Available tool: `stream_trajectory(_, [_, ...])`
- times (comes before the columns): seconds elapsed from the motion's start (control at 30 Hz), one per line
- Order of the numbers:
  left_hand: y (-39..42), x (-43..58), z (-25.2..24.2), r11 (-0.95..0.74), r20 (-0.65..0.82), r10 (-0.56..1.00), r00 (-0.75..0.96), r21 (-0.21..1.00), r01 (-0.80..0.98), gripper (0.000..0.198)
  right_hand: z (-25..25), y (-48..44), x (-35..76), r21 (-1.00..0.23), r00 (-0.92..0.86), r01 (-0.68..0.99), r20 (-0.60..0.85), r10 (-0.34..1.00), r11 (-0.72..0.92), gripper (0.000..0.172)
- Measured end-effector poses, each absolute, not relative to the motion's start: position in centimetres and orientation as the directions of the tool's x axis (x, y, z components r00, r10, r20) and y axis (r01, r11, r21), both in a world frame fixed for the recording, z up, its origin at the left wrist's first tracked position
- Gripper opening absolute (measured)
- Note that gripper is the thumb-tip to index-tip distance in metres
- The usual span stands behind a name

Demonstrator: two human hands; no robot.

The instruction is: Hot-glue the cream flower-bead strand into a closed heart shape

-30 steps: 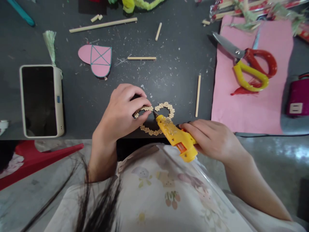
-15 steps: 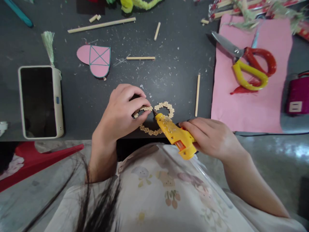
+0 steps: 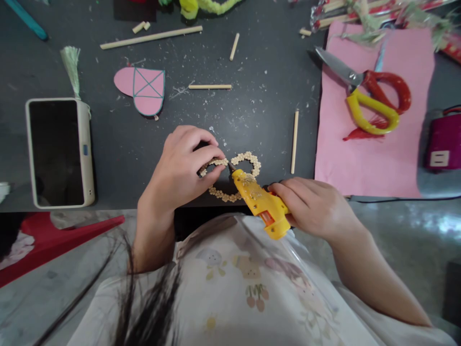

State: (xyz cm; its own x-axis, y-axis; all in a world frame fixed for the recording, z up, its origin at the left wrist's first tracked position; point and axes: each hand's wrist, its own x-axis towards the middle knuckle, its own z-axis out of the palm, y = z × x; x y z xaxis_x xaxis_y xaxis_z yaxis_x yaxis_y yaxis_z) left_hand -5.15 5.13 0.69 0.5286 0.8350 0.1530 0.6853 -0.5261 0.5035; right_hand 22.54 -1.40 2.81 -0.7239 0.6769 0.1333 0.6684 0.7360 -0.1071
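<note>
A beaded-looking cream chain curves in loops near the table's front edge. My left hand pinches its left loop between thumb and fingers. My right hand is wrapped round the handle of a yellow glue gun. The gun's dark nozzle points up and left, at the gap between the left and right loops, close to my left fingertips. Part of the left loop is hidden behind my fingers, and the gun covers part of the lower curve.
Scissors lie on a pink sheet at the right. A phone is at the left. Thin sticks and a pink cut-out lie beyond my hands. A purple object sits at the far right.
The rear of the glue gun and my right hand have shifted very slightly left. My left hand keeps its pinch on the chain.
</note>
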Motion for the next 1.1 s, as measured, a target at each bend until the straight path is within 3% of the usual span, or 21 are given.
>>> stream_trajectory(0.37, [5.27, -5.16, 0.10, -0.587, 0.264, 0.803, 0.534, 0.502, 0.635, 0.006, 2.63, -1.46, 22.56, -0.109, -0.720, 0.671, 0.141, 0.679, 0.734, 0.025])
stream_trajectory(1.1, [5.29, -5.24, 0.05, -0.594, 0.267, 0.797, 0.541, 0.505, 0.626, 0.006, 2.68, -1.34, 22.47, -0.106, -0.717, 0.675, 0.140, 0.683, 0.730, 0.026])
